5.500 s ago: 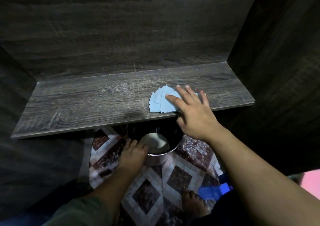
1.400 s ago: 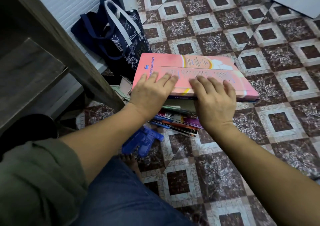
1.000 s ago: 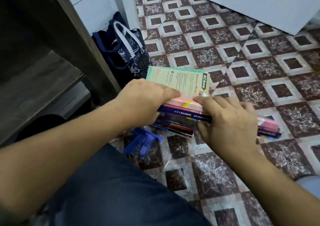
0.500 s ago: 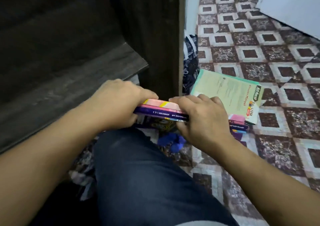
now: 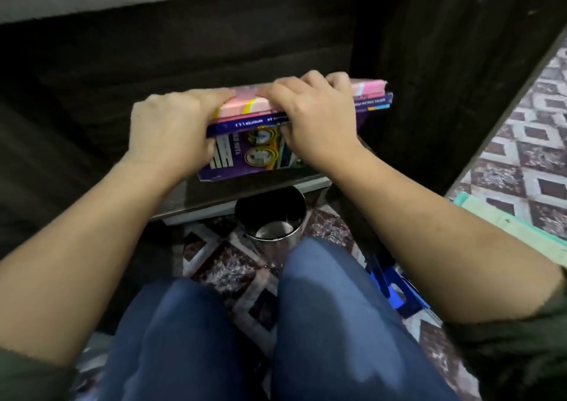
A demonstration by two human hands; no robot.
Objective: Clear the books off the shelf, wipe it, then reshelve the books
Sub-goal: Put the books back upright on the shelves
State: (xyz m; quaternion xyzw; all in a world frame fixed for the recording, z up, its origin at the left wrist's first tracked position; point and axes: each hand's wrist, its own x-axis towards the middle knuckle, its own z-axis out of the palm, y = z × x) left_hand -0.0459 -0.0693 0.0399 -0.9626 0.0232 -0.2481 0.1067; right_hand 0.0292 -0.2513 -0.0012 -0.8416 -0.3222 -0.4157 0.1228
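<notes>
books (image 5: pixel 245 110), a flat stack, are held at the right end of the shelf (image 5: pixel 245 182), left hand (image 5: pixel 171 130) and right hand (image 5: pixel 316 118) each curled round the near edge; reshelving step, judged next: set down flat, release.

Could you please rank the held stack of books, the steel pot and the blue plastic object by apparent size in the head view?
1. Stack of pink and purple books.
2. Round shiny steel pot on the floor.
3. Blue plastic object; the right forearm hides part, so its rank below the pot is unsure.
</notes>
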